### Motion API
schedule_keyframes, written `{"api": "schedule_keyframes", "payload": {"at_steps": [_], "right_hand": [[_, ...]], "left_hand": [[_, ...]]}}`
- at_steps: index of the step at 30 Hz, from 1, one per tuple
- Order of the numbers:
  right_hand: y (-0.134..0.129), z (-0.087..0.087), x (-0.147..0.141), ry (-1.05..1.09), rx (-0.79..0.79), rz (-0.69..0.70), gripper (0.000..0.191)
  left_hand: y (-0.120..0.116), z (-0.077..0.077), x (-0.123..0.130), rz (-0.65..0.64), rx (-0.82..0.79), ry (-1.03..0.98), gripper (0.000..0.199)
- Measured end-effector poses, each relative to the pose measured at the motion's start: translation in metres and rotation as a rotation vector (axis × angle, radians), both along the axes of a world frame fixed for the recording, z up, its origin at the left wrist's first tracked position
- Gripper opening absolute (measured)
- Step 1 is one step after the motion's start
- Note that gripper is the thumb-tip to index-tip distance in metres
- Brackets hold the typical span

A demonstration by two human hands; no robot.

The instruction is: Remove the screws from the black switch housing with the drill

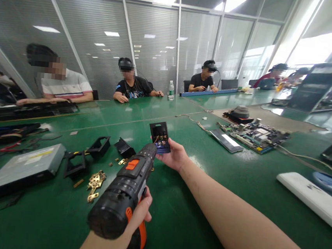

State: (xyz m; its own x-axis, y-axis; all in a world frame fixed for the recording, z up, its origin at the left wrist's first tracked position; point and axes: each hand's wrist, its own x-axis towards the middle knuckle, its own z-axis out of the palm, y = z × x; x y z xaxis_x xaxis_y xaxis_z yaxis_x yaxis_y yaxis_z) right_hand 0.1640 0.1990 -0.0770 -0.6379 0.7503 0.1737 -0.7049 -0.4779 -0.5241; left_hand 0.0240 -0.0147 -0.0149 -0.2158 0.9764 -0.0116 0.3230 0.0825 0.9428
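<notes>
My left hand [141, 212] is wrapped round the handle of a black and orange cordless drill [124, 187], which points away from me. The drill's front end meets or overlaps a small black plastic housing [160, 133] with brass-coloured parts inside; contact of the bit is hidden. My right hand [175, 154] grips that housing at its lower right edge and tilts it up. Left of the drill lie a pile of brass contact pieces [95, 184] and several loose brass bits. Beyond them are black plastic frames [98, 145], [75, 164] and another black housing [124, 148].
A metal disc drive [23, 169] lies at left. To the right are a phone [226, 141], a circuit board [259, 135], a white bar-shaped case [311, 199] and a blue round object [329, 182]. A bottle [171, 91] stands across the green table [203, 230]. Several people sit beyond.
</notes>
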Motion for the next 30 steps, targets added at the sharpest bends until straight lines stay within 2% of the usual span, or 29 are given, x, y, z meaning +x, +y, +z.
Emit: {"api": "schedule_keyframes", "payload": {"at_steps": [5,9,14,17,23,27,30], "right_hand": [[-0.001,0.000,0.001,-0.005,0.018,0.000,0.036],[-0.001,0.001,0.001,-0.002,0.017,0.008,0.036],[-0.002,0.001,0.001,-0.004,0.012,0.007,0.038],[-0.001,0.000,0.001,-0.004,0.013,0.003,0.036],[-0.001,-0.002,0.000,-0.011,0.030,-0.015,0.038],[0.000,-0.002,0.000,-0.016,0.027,-0.014,0.039],[0.000,-0.002,0.000,-0.011,0.018,-0.011,0.037]], "left_hand": [[-0.001,-0.007,0.004,0.050,0.032,0.019,0.016],[-0.002,-0.005,0.002,0.053,0.004,0.011,0.018],[0.000,0.002,-0.002,-0.034,-0.005,-0.036,0.021],[0.001,-0.001,-0.004,-0.058,-0.001,-0.053,0.019],[0.004,-0.014,-0.004,0.050,0.061,-0.017,0.021],[0.003,-0.004,-0.004,-0.052,0.018,-0.050,0.016],[0.001,0.005,-0.003,-0.064,-0.007,-0.058,0.016]]}}
